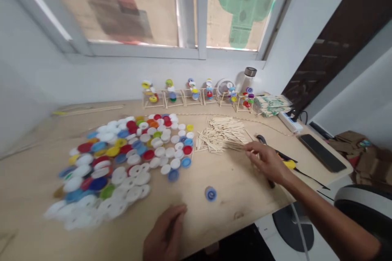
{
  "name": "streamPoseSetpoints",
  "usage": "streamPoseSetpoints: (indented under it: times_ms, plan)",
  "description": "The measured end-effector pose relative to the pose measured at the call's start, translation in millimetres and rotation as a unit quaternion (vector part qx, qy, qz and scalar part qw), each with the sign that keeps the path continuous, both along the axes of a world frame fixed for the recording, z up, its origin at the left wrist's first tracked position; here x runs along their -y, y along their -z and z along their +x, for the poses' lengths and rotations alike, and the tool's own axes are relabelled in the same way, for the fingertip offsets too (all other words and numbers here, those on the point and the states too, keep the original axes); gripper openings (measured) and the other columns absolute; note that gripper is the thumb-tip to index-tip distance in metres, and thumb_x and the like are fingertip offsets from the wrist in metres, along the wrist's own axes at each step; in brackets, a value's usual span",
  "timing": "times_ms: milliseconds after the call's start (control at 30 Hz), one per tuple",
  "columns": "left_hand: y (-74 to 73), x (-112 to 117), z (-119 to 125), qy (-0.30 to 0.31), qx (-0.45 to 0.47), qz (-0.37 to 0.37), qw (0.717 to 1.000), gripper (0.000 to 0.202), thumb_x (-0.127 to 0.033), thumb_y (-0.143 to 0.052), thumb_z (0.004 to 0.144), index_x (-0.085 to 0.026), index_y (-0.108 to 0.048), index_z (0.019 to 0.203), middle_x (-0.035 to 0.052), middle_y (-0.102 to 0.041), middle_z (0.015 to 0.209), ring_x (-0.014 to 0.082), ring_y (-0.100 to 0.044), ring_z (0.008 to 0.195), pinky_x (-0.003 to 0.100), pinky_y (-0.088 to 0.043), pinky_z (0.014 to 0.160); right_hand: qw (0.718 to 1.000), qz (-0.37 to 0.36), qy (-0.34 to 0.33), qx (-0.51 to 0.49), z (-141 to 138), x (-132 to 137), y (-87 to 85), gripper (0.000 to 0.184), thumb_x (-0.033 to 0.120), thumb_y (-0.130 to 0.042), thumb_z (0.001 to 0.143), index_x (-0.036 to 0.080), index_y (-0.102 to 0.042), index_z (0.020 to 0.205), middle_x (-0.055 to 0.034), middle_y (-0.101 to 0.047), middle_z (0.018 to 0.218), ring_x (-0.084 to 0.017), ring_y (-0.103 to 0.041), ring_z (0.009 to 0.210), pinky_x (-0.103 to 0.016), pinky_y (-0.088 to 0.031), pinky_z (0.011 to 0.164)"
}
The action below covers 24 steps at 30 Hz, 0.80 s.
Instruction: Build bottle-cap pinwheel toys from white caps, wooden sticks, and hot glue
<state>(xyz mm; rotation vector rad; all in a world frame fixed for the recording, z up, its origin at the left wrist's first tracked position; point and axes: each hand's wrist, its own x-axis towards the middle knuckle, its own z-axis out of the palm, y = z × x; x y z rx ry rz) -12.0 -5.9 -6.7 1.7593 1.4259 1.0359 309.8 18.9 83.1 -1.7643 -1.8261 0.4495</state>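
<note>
My right hand (266, 160) reaches over the wooden table (232, 187) to the right edge of a pile of thin wooden sticks (222, 133); its fingers are curled at the sticks, and whether they pinch one is unclear. My left hand (163, 234) rests at the table's near edge with fingers curled down, holding nothing that I can see. A single blue bottle cap (210, 193) lies between the two hands. A wide spread of white, blue, red and yellow bottle caps (128, 159) covers the left half of the table.
Several small stick frames with stacked caps (196, 91) line the back edge under the window. A small fan (225, 87), a jar (248, 78), packets of sticks (271, 105), a power strip (290, 122), a dark phone (321, 151) and a yellow-handled tool (288, 163) sit at right.
</note>
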Motion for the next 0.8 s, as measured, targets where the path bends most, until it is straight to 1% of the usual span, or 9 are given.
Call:
streamPoseSetpoints:
  times_ms: [67, 133, 233, 300, 367, 433, 600, 667, 800]
  plan:
    - [0.4, 2, 1, -0.001, 0.009, 0.024, 1.0, 0.015, -0.033, -0.059, 0.077, -0.03, -0.07, 0.085, 0.0004, -0.074, 0.086, 0.0218, -0.07, 0.083, 0.033, -0.056, 0.08, 0.998, -0.014, -0.032, -0.044, -29, 6, 9.4, 0.022, 0.026, -0.048, 0.088, 0.019, -0.064, 0.101, -0.007, -0.069, 0.101, -0.019, -0.064, 0.09, -0.031, -0.05, 0.078]
    - [0.0, 3, 2, -0.003, 0.018, 0.039, 0.999, 0.014, -0.031, -0.058, 0.078, -0.028, -0.07, 0.086, 0.0016, -0.074, 0.085, 0.0211, -0.07, 0.081, 0.032, -0.056, 0.077, 0.995, -0.025, -0.049, -0.084, -55, 10, 21.5, 0.021, 0.024, -0.048, 0.088, 0.019, -0.065, 0.099, -0.0065, -0.069, 0.101, -0.018, -0.064, 0.09, -0.031, -0.05, 0.079]
    - [-1.6, 4, 5, -0.006, 0.024, 0.064, 0.998, 0.015, -0.029, -0.056, 0.08, -0.026, -0.069, 0.086, 0.0033, -0.073, 0.083, 0.021, -0.069, 0.079, 0.032, -0.056, 0.074, 0.992, -0.017, -0.03, -0.122, -84, 16, 42.7, 0.022, 0.024, -0.047, 0.088, 0.019, -0.063, 0.103, -0.0069, -0.068, 0.102, -0.018, -0.063, 0.091, -0.031, -0.05, 0.079]
    - [-2.2, 6, 5, -0.002, 0.02, 0.076, 0.997, 0.016, -0.028, -0.055, 0.081, -0.024, -0.069, 0.088, 0.0039, -0.073, 0.084, 0.0207, -0.069, 0.079, 0.032, -0.056, 0.074, 0.993, 0.007, -0.006, -0.117, -97, 22, 56.3, 0.024, 0.024, -0.047, 0.088, 0.019, -0.06, 0.108, -0.0081, -0.067, 0.107, -0.019, -0.062, 0.098, -0.034, -0.049, 0.084]
    - [-2.0, 7, 6, 0.006, 0.016, 0.088, 0.996, 0.017, -0.027, -0.055, 0.082, -0.023, -0.069, 0.09, 0.0043, -0.073, 0.085, 0.0202, -0.069, 0.08, 0.032, -0.055, 0.075, 0.996, 0.036, 0.003, -0.087, -105, 31, 67.1, 0.027, 0.026, -0.051, 0.087, 0.019, -0.058, 0.113, -0.0089, -0.064, 0.113, -0.021, -0.058, 0.106, -0.037, -0.046, 0.092]
    - [-0.8, 7, 6, 0.013, 0.012, 0.103, 0.995, 0.017, -0.025, -0.054, 0.083, -0.023, -0.068, 0.092, 0.0046, -0.073, 0.087, 0.0199, -0.069, 0.082, 0.032, -0.055, 0.076, 0.997, 0.059, -0.009, -0.041, -109, 39, 74.2, 0.034, 0.026, -0.055, 0.085, 0.021, -0.054, 0.118, -0.0085, -0.062, 0.119, -0.022, -0.055, 0.111, -0.04, -0.043, 0.096]
    - [2.5, 7, 6, 0.02, -0.001, 0.14, 0.99, 0.017, -0.024, -0.053, 0.084, -0.022, -0.068, 0.092, 0.0039, -0.072, 0.085, 0.0188, -0.068, 0.08, 0.031, -0.055, 0.073, 0.993, 0.104, -0.033, 0.049, -117, 49, 79.4, 0.045, 0.023, -0.06, 0.082, 0.022, -0.049, 0.125, -0.0082, -0.061, 0.117, -0.024, -0.054, 0.11, -0.04, -0.044, 0.09]
    - [2.3, 6, 7, 0.02, -0.007, 0.148, 0.989, 0.017, -0.024, -0.052, 0.085, -0.022, -0.067, 0.092, 0.004, -0.072, 0.085, 0.0187, -0.068, 0.08, 0.031, -0.056, 0.073, 0.991, 0.107, -0.036, 0.073, -120, 49, 80.1, 0.043, 0.023, -0.061, 0.081, 0.021, -0.051, 0.123, -0.0087, -0.062, 0.112, -0.025, -0.054, 0.106, -0.04, -0.044, 0.087]
    - [-0.2, 7, 8, 0.019, -0.021, 0.161, 0.987, 0.017, -0.023, -0.051, 0.086, -0.021, -0.067, 0.092, 0.0046, -0.072, 0.084, 0.0189, -0.068, 0.079, 0.031, -0.056, 0.072, 0.99, 0.114, -0.032, 0.076, -123, 45, 84.3, 0.027, 0.02, -0.06, 0.081, 0.022, -0.059, 0.108, -0.0075, -0.064, 0.101, -0.025, -0.057, 0.096, -0.04, -0.044, 0.082]
